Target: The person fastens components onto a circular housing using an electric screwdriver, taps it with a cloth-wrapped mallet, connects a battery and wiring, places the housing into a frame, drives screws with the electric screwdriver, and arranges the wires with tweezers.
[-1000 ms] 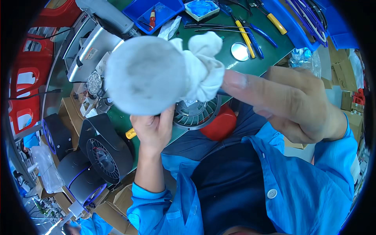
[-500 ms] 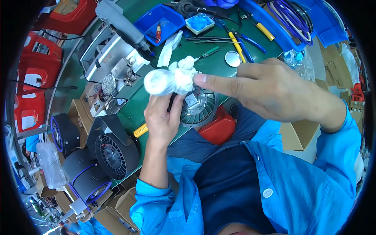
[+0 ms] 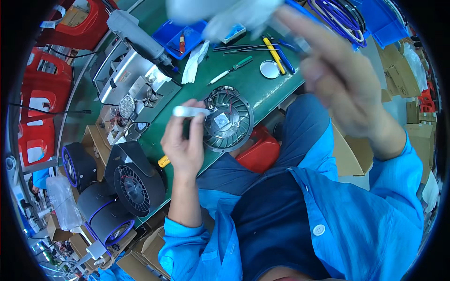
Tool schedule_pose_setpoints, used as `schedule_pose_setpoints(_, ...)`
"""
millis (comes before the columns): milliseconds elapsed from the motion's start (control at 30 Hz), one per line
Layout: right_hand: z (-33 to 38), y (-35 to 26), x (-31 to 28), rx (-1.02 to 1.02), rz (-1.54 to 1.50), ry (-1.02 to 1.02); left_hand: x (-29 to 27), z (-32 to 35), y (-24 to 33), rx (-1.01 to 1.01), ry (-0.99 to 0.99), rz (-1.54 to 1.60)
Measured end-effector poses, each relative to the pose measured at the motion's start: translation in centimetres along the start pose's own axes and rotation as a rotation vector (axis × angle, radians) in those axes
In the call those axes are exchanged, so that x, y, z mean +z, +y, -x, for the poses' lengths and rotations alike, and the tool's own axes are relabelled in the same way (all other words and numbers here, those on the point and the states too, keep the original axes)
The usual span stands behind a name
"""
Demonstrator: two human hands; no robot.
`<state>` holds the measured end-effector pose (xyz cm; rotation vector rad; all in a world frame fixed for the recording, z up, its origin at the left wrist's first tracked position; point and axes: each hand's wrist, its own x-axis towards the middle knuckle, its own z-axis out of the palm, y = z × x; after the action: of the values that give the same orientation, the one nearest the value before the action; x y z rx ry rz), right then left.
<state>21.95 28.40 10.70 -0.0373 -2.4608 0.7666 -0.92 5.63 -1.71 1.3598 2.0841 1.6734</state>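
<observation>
My left hand (image 3: 182,136) pinches a slim white stick-like piece (image 3: 190,111) between thumb and fingers, beside a round metal fan unit (image 3: 234,126). The fan has curved blades, thin red wires and a pale square at its hub. Blurred by motion, my right hand (image 3: 344,84) is raised at the upper right. Its fingertips meet a crumpled white cloth (image 3: 229,16) near the top edge; the exact grip is smeared. On the green table lie a green-and-white screwdriver (image 3: 230,70) and a round mirror-like disc (image 3: 269,69).
A blue tray (image 3: 168,35) with a red-handled tool stands behind. Yellow and blue tools (image 3: 275,55) lie beside the disc. A grey power tool (image 3: 133,30) and metal fixture (image 3: 136,77) are at left. Black fan housings (image 3: 138,180) sit near left; a red stool (image 3: 262,152) is below.
The white cloth has left my left hand and gone up and away with my right hand. My left hand now shows a slim white piece, and the fan is more exposed.
</observation>
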Motion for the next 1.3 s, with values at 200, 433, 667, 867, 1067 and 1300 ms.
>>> schedule_pose_setpoints(200,6.4,2.1,1.2,0.598,-0.253,0.197,-1.5,0.1,0.6,-0.156,0.171,0.246)
schedule_pose_setpoints(433,9.0,5.0,2.9,0.594,-0.004,0.250,-1.4,1.5,1.2,-0.179,0.183,0.224)
schedule_pose_setpoints(667,8.2,8.9,2.4,0.407,0.498,0.215,-2.5,3.8,3.6,-0.002,0.148,-0.112)
schedule_pose_setpoints(867,3.8,2.8,4.2,-0.005,-0.316,-0.155,0.5,3.5,7.3,0.351,-0.275,-0.412)
schedule_pose_setpoints(1067,5.5,2.2,7.2,-0.090,-0.344,-0.092,2.2,4.5,7.0,0.357,-0.215,-0.399)
schedule_pose_setpoints(1300,6.4,8.7,5.3,0.134,0.397,0.434,2.6,8.7,2.3,0.310,-0.058,-0.627)
